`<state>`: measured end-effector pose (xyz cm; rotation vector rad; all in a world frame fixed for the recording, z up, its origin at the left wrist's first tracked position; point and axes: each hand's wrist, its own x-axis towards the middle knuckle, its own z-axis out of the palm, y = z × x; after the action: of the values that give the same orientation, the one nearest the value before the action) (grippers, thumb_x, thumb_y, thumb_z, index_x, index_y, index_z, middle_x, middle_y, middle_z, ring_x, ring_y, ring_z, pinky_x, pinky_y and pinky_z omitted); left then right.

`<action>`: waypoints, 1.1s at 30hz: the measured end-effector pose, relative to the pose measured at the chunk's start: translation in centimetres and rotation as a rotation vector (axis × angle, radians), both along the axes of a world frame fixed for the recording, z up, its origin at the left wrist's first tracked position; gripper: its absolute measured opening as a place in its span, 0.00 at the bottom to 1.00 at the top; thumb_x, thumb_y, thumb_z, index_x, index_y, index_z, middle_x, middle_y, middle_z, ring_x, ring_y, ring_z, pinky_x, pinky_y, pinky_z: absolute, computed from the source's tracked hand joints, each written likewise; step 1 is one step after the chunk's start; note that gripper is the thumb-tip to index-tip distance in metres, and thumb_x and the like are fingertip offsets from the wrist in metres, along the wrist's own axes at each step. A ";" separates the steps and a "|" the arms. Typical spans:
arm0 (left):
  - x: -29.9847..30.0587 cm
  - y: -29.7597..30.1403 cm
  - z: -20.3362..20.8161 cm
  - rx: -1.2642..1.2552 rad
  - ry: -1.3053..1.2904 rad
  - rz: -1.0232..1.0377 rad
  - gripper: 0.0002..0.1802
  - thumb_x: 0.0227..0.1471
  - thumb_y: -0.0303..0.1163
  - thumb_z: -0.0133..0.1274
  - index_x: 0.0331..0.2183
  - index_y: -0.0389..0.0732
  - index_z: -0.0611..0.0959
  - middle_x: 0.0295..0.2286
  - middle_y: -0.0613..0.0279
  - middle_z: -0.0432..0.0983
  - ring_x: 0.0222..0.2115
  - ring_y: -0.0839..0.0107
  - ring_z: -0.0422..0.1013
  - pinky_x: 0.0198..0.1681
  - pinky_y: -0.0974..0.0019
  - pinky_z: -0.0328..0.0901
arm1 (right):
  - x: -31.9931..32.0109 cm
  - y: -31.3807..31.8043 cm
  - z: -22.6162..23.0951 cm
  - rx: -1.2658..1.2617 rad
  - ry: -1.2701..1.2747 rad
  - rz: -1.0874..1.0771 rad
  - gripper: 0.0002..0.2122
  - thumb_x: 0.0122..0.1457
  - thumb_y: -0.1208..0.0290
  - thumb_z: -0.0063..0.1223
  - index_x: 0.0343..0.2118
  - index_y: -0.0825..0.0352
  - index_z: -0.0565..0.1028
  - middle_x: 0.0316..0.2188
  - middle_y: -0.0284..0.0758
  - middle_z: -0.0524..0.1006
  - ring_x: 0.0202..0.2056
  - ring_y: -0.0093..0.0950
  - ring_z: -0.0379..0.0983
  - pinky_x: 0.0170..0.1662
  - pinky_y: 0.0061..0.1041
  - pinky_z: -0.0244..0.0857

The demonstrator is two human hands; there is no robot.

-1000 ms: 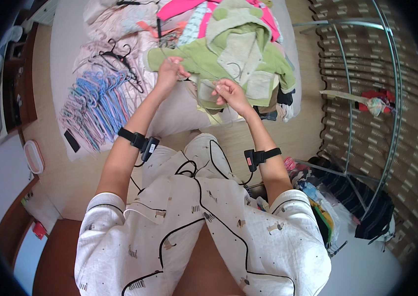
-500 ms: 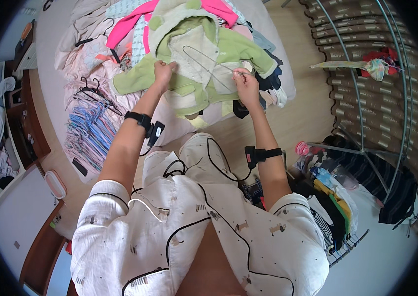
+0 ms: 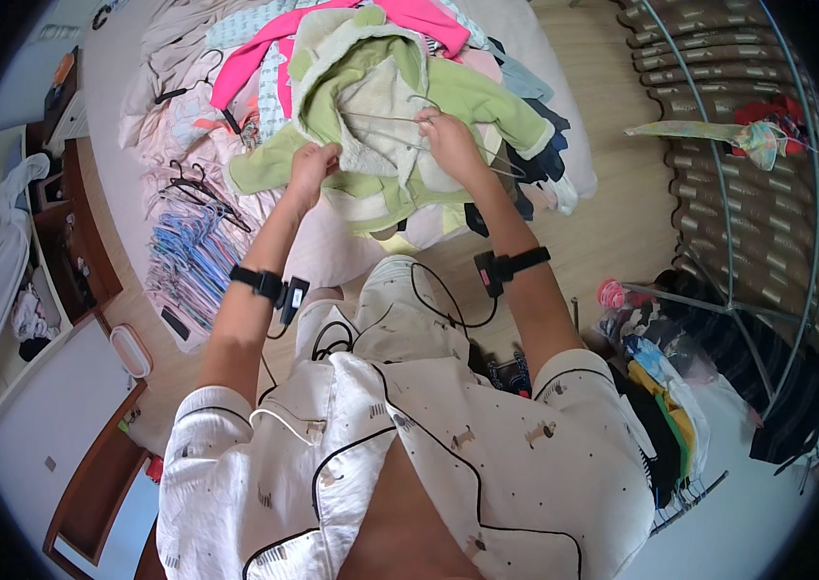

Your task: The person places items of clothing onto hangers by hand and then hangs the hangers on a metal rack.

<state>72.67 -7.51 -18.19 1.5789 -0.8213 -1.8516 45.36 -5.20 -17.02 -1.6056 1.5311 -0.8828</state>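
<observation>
A light green hooded child's jacket (image 3: 390, 198) with a pale fleecy lining lies spread on the bed, its front parted and its sleeves out to both sides. My right hand (image 3: 446, 145) is closed on a thin wire clothes hanger (image 3: 385, 118), which reaches into the jacket's opening. The hanger's other end shows to the right of my wrist. At the jacket's left front edge, my left hand (image 3: 315, 166) pinches the fabric. Beneath the jacket lies a bright pink garment (image 3: 259, 53).
Bundled hangers (image 3: 192, 256) in blue and pink lie on the bed's left side, with black hangers (image 3: 199, 188) above them. Dark clothes (image 3: 545, 150) are heaped at the bed's right. A metal rack (image 3: 730, 242) stands on the right, near hung clothes (image 3: 665, 401).
My right hand has moved up and left with the hanger, which has turned and gone further into the jacket. My left hand has shifted slightly down, still at the jacket's edge.
</observation>
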 end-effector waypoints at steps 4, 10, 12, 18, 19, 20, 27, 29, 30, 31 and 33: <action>-2.2 2.6 4.2 -0.071 0.042 0.015 0.03 0.49 0.25 0.53 0.28 0.38 0.81 0.24 0.69 0.76 0.22 0.82 0.67 0.29 0.77 0.62 | 2.3 -3.4 1.1 0.051 0.088 0.122 0.06 0.58 0.73 0.48 0.36 0.68 0.72 0.29 0.47 0.77 0.34 0.45 0.74 0.38 0.40 0.66; -2.4 4.3 6.0 -0.074 0.016 -0.055 0.03 0.48 0.25 0.54 0.28 0.36 0.81 0.24 0.66 0.77 0.22 0.81 0.69 0.30 0.75 0.63 | 7.0 -4.7 0.2 0.014 -0.029 0.120 0.06 0.57 0.72 0.49 0.37 0.65 0.71 0.30 0.43 0.77 0.36 0.43 0.74 0.41 0.40 0.64; -0.4 3.3 5.2 -0.079 -0.190 -0.271 0.04 0.45 0.23 0.53 0.26 0.34 0.80 0.25 0.60 0.77 0.24 0.74 0.71 0.31 0.70 0.65 | 7.6 -4.2 0.7 -0.123 -0.032 0.149 0.06 0.56 0.72 0.49 0.36 0.64 0.72 0.31 0.38 0.77 0.37 0.36 0.73 0.47 0.38 0.58; 2.7 -0.6 7.7 -1.154 -1.079 -0.297 0.12 0.40 0.28 0.55 0.31 0.34 0.76 0.24 0.51 0.69 0.27 0.48 0.68 0.38 0.52 0.64 | 6.3 -4.0 2.5 -0.194 -0.207 0.143 0.03 0.54 0.73 0.51 0.31 0.62 0.72 0.25 0.30 0.77 0.28 0.28 0.74 0.45 0.28 0.58; 3.1 -0.8 7.7 -1.155 -1.079 -0.304 0.12 0.40 0.28 0.55 0.31 0.34 0.76 0.24 0.51 0.69 0.27 0.48 0.68 0.38 0.52 0.64 | 6.3 -4.0 2.7 -0.185 -0.254 0.163 0.02 0.54 0.73 0.51 0.31 0.63 0.73 0.24 0.30 0.77 0.28 0.29 0.74 0.45 0.28 0.59; 3.6 -1.0 7.6 -1.028 -0.986 -0.499 0.12 0.41 0.29 0.55 0.31 0.34 0.76 0.23 0.50 0.69 0.27 0.49 0.68 0.37 0.53 0.64 | 6.3 -4.0 2.7 -0.151 -0.314 0.167 0.03 0.54 0.73 0.52 0.31 0.64 0.73 0.26 0.31 0.77 0.31 0.31 0.74 0.44 0.29 0.62; 2.1 0.7 6.2 -0.630 -0.697 -0.632 0.13 0.52 0.31 0.52 0.39 0.34 0.78 0.28 0.47 0.76 0.28 0.56 0.72 0.36 0.61 0.65 | 5.2 -1.5 2.3 -0.383 -0.180 -0.207 0.06 0.52 0.76 0.54 0.33 0.65 0.72 0.29 0.36 0.77 0.36 0.38 0.72 0.43 0.34 0.62; 1.5 1.6 6.4 -0.489 -0.499 -0.370 0.12 0.55 0.30 0.52 0.40 0.34 0.78 0.28 0.56 0.78 0.28 0.70 0.71 0.36 0.67 0.64 | 3.6 -0.2 1.1 -0.371 -0.161 -0.289 0.08 0.50 0.80 0.53 0.33 0.65 0.72 0.30 0.38 0.76 0.37 0.41 0.71 0.43 0.36 0.63; 2.1 1.9 5.6 -0.458 -0.425 -0.315 0.11 0.57 0.28 0.50 0.40 0.33 0.79 0.31 0.63 0.78 0.31 0.79 0.68 0.37 0.73 0.63 | 2.7 0.4 0.1 -0.290 -0.148 -0.349 0.08 0.49 0.81 0.53 0.34 0.65 0.73 0.30 0.38 0.75 0.38 0.41 0.70 0.44 0.36 0.63; 1.8 2.0 5.9 -0.455 -0.425 -0.326 0.11 0.57 0.28 0.50 0.40 0.33 0.79 0.31 0.63 0.78 0.31 0.79 0.68 0.37 0.73 0.63 | 1.7 1.1 -1.4 -0.207 -0.132 -0.415 0.09 0.49 0.81 0.53 0.34 0.65 0.74 0.30 0.38 0.75 0.40 0.41 0.70 0.44 0.36 0.63; 0.7 2.4 7.0 -0.443 -0.314 -0.275 0.10 0.58 0.27 0.51 0.40 0.33 0.79 0.33 0.66 0.78 0.32 0.79 0.69 0.38 0.75 0.62 | 1.3 1.8 -3.7 -0.088 -0.067 -0.399 0.14 0.48 0.79 0.54 0.40 0.66 0.72 0.35 0.42 0.74 0.42 0.43 0.69 0.45 0.37 0.63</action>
<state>73.41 -5.09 -11.24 1.5364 -1.5382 -1.4650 46.62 -3.42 -20.76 -1.3333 1.8187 -1.2208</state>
